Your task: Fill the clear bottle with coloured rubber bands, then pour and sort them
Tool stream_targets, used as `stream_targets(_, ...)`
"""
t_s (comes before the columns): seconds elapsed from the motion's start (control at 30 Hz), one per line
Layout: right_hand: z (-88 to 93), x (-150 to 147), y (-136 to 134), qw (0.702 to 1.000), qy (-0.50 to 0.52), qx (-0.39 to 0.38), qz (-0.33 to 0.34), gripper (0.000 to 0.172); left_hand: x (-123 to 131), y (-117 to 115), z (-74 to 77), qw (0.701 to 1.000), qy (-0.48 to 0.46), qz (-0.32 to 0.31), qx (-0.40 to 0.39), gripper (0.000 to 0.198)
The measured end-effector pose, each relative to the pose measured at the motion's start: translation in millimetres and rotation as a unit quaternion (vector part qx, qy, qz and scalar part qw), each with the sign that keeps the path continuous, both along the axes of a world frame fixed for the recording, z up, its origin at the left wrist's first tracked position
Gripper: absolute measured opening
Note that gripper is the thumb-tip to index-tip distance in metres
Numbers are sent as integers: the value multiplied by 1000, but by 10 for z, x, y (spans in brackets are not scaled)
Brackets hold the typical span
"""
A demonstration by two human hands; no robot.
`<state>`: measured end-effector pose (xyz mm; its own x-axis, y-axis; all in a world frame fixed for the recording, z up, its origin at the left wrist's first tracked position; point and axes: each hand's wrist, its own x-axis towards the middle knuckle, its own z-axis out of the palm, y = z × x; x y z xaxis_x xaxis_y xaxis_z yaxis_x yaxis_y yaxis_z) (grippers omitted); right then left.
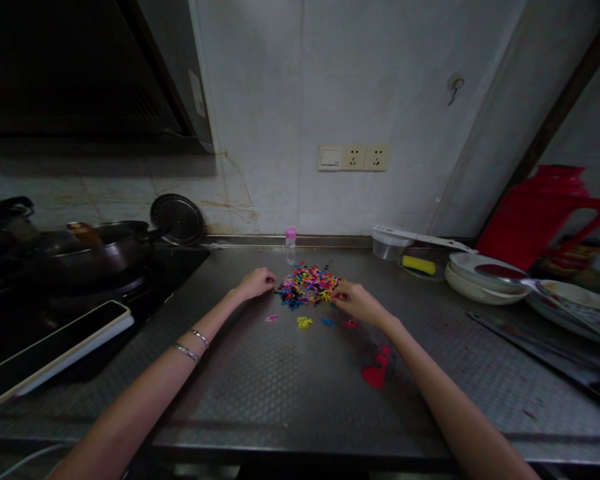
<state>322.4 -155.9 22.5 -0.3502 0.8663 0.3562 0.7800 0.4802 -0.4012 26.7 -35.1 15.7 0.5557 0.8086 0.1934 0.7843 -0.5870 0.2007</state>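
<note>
A heap of small, many-coloured rubber bands [307,285] lies on the metal countertop [280,393]. At the heap's left edge is my left hand [257,283], its fingers curled together; anything in them is hidden. My right hand [356,299] reaches the right edge, thumb and fingers pinched at the bands, and I cannot make out what is between them. In front of the heap sit separate little groups: pink bands [271,318], yellow bands [304,322], blue bands [327,321] and red bands [350,324]. Behind stands a small clear bottle with a pink cap [291,233].
A red cut-out piece [375,373] lies beside my right forearm. To the left are a phone [60,350] and a pan [95,253] on the stove. Rightward stand a plastic tub [387,248], yellow sponge [419,265], stacked bowls [475,290], a knife [530,350] and a red jug [530,213].
</note>
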Motion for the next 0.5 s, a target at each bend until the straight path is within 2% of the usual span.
stream_targets(0.17,12,16,8,1000,-5,-2,-4,18,19,34,1,999,-5,-36,-23,23)
stream_targets(0.5,-60,87,57,1000,-6,-12,-24,19,-5,78,-27,998,-40,-45,-29,17)
